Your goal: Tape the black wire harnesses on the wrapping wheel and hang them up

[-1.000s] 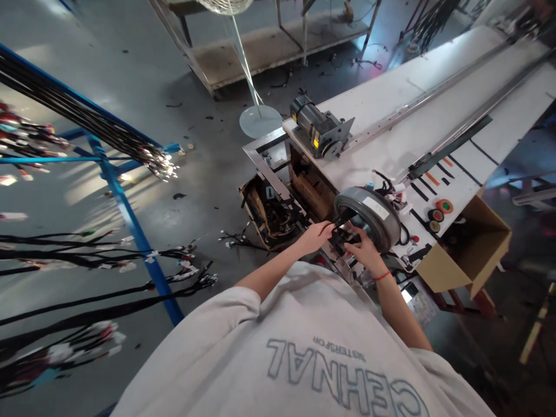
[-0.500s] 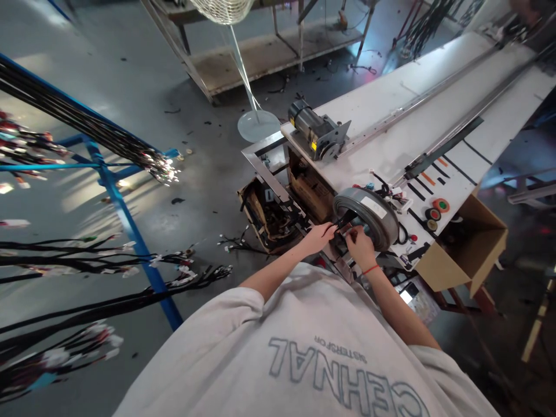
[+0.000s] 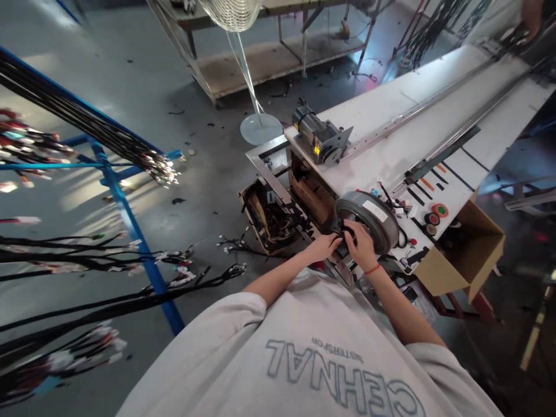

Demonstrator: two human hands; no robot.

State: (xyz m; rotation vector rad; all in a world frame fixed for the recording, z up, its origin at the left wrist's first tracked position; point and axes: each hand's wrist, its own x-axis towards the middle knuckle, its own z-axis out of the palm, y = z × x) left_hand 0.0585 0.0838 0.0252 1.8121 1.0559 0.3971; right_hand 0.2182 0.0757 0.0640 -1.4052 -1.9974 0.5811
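Note:
My left hand (image 3: 325, 247) is closed at the end of the white table, its fingertips on a small dark piece too small to name. Close beside it, my right hand (image 3: 359, 245), with a red band at the wrist, has its fingers curled over the same dark piece. Both hands are just in front of a large grey roll (image 3: 384, 233) with a white label. Wires with connectors (image 3: 402, 207) lie behind the roll. A dark motor (image 3: 310, 124) stands on the table corner.
Long rails run along the white table (image 3: 373, 104). An open cardboard box (image 3: 482, 243) sits at its right side. Wire bundles hang from a blue frame (image 3: 125, 214) at left. A fan (image 3: 260, 128) stands ahead. Another person's hand (image 3: 532, 20) shows at the top right.
My right hand has risen slightly, its fingers now further up over the dark piece. My left hand has shifted a little toward it. Another person's hand shows more clearly at the top right.

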